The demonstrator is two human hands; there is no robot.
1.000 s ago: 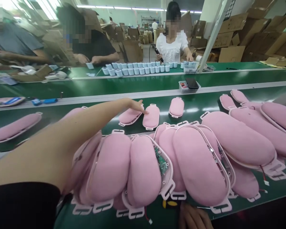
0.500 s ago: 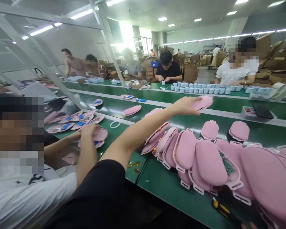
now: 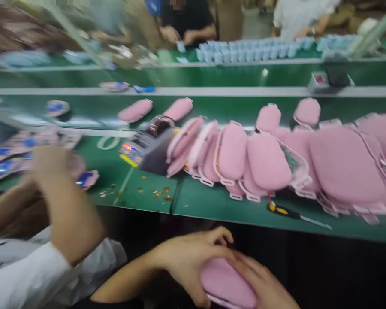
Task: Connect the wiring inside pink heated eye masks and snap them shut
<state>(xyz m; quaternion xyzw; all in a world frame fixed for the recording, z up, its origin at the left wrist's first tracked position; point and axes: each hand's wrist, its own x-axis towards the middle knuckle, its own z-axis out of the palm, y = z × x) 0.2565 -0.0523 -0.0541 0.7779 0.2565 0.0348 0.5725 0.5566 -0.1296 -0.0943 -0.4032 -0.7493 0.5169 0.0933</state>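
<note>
Low in front of me, below the table edge, a pink padded oval shell [image 3: 227, 281] sits between my hands. My left hand [image 3: 193, 259] is closed around its left and upper side, and my right hand [image 3: 263, 279] is closed over its right side. A pale rim shows along the shell's lower edge. Beyond my hands, a heap of similar pink padded shells [image 3: 233, 150] with white looped rims leans along the green table [image 3: 209, 210]. Next to the heap's front lies a screwdriver [image 3: 284, 210] with a black and yellow handle.
A grey tape dispenser [image 3: 154, 148] with a lit display stands left of the heap. At left, a co-worker's blurred hand [image 3: 53, 161] is among pink parts with blue pieces. Rows of light-blue cups [image 3: 247, 50] line the far bench, with people behind.
My left arm has come back from its reach across the table, bringing the pink shell down in front of me. Both hands are now on it. The view has tilted downward.
</note>
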